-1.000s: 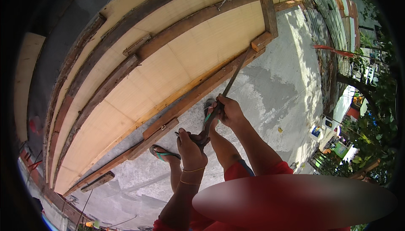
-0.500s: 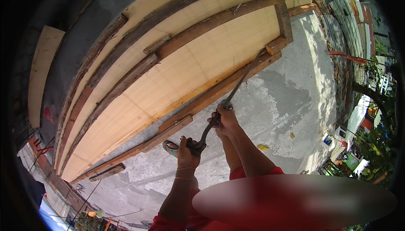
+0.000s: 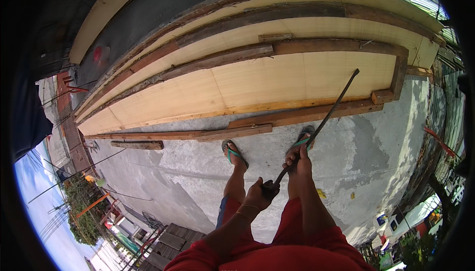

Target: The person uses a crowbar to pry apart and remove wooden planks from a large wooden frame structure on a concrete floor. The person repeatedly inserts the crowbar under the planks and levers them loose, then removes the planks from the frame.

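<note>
A: How are the hands set?

B: A dark metal bar (image 3: pixel 329 115) is gripped by both: its lower end is closed in the left hand (image 3: pixel 258 195), at lower centre of the frame, and its shaft is wrapped by the right hand (image 3: pixel 302 163), just above and to the right.

A: Where is the far end pointed?

B: Toward the upper right, across a pale wooden panel (image 3: pixel 257 85) edged with dark timber (image 3: pixel 341 46).

A: How is the bar best handled?

B: As a judgement, both grips should be kept firm and apart for control, the tip should be kept clear of the sandalled feet (image 3: pixel 233 154), and force should be applied only once it is squarely seated.

A: What is hard to make out?

B: Whether the panel is touched by the tip cannot be told. The bar's lower end is mostly hidden by the left hand; corrugated sheeting (image 3: pixel 451 100) is cut off at the right edge.
</note>
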`<move>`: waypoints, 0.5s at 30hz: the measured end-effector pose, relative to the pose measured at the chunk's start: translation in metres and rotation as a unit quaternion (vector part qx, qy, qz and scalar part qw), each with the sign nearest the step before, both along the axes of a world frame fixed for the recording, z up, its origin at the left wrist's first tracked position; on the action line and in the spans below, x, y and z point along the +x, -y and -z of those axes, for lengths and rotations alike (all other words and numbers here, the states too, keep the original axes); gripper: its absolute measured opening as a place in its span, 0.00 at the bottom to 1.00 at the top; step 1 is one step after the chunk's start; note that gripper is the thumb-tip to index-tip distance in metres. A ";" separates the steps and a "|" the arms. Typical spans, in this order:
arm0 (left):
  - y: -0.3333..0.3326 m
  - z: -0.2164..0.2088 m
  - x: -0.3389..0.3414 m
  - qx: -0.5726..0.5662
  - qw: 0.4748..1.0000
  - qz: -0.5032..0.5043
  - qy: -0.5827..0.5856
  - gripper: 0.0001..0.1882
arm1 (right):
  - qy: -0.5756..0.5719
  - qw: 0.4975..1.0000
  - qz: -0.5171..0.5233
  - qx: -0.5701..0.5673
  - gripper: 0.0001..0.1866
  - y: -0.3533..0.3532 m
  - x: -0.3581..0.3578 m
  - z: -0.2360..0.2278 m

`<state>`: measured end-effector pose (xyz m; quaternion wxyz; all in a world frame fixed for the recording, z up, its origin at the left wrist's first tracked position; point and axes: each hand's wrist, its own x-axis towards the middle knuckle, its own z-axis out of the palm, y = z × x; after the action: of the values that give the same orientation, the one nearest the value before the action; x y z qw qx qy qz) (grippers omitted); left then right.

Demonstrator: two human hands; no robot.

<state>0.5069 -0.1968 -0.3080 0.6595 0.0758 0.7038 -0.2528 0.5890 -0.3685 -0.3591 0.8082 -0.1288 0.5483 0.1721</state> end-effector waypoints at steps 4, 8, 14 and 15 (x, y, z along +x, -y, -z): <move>-0.030 -0.035 -0.039 -0.100 0.992 0.077 0.030 0.31 | -0.088 0.994 -0.050 -0.052 0.24 -0.032 -0.020 -0.032; -0.081 -0.065 -0.058 -0.318 0.888 0.321 0.082 0.37 | -0.110 0.966 -0.193 -0.130 0.25 -0.047 -0.036 -0.059; -0.183 -0.059 -0.062 0.097 0.835 0.493 0.225 0.24 | -0.111 0.892 -0.362 -0.248 0.24 -0.045 -0.062 -0.103; -0.206 -0.058 -0.063 0.192 0.823 0.480 0.235 0.23 | -0.113 0.862 -0.402 -0.287 0.25 -0.047 -0.066 -0.109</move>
<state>0.4441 0.0090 -0.2504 0.5726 0.5863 0.4364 -0.3713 0.5229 -0.3211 -0.2505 0.5286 -0.5435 0.5620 0.3306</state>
